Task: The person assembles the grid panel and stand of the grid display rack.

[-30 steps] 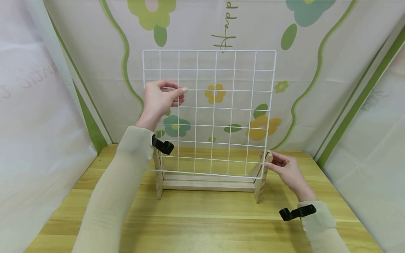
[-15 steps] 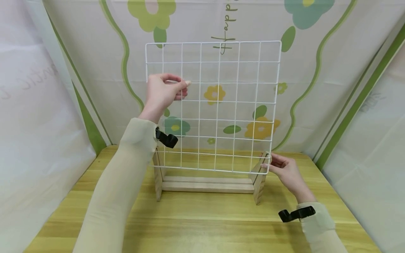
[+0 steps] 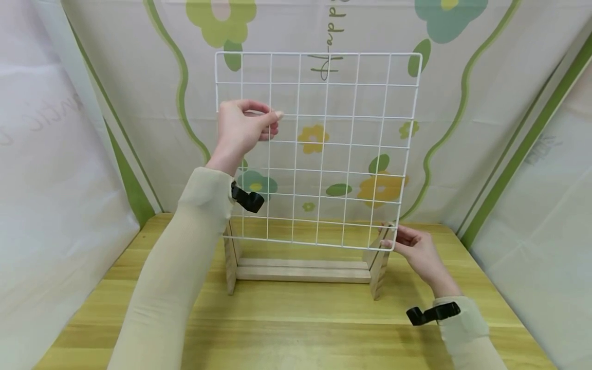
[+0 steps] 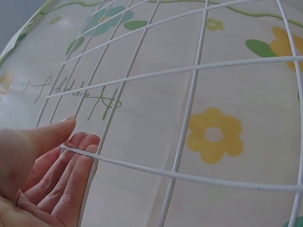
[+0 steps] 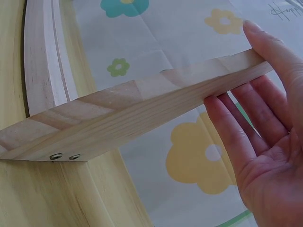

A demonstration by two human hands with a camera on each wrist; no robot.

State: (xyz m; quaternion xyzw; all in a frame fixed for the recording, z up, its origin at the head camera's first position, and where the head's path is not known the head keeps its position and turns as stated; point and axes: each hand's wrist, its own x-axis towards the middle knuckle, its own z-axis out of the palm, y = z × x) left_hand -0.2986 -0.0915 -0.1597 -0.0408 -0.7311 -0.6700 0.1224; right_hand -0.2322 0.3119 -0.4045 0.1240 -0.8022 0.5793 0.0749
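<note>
A white wire grid panel (image 3: pixel 322 144) is held raised above a wooden stand (image 3: pixel 302 275), its lower right corner in front of the top of the stand's right upright (image 3: pixel 380 270). My left hand (image 3: pixel 242 128) grips the panel near its left side, thumb in front and fingers behind the wires, as the left wrist view also shows. At the right, my right hand (image 3: pixel 418 252) holds the upper end of that upright. In the right wrist view the thumb lies on the wooden edge (image 5: pixel 156 90) and the fingers support its outer side.
The stand rests on a wood-grain table (image 3: pixel 296 329), with a crossbar joining its two side pieces. Behind it hangs a pale cloth (image 3: pixel 361 31) printed with flowers, and more cloth closes off both sides. Two screw heads (image 5: pixel 56 156) show low on the upright.
The grid panel has risen and shifted slightly right, carried by my left hand. My right hand has stayed nearly still at the stand's upright.
</note>
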